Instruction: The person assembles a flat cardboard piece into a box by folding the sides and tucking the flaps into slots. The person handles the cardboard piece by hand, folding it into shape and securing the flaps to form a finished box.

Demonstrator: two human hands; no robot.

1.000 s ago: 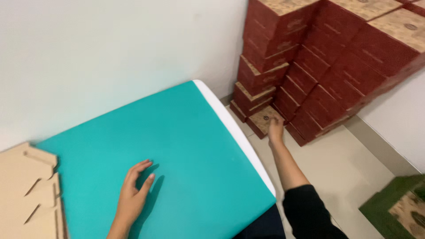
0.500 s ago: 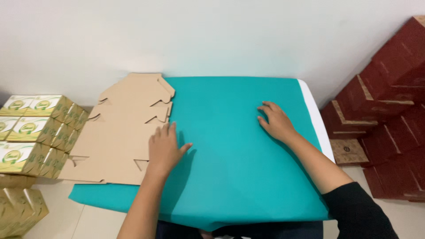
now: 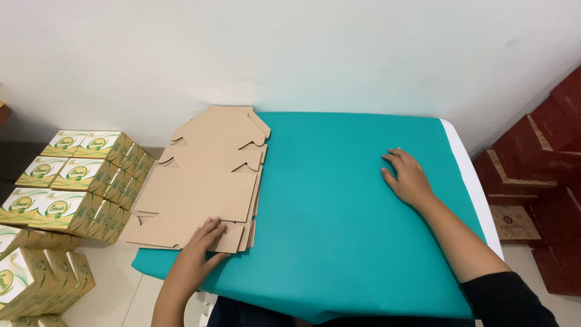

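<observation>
Several flat, die-cut sheets of brown cardboard lie in a loose stack on the left part of a table covered in teal cloth, their notched flaps jutting toward the wall and their left side hanging past the table's edge. The left hand rests palm down on the near edge of the top sheet, fingers spread and flat, gripping nothing. The right hand lies open on bare cloth, well apart from the stack, also holding nothing. Such sheets look light and fairly stiff but bendable along their score lines, and smooth enough to slide over one another; a pinch at the near edge or a corner flap would likely lift one cleanly. Green-and-white printed cartons are piled on the floor at left; dark red boxes stand stacked at right.
</observation>
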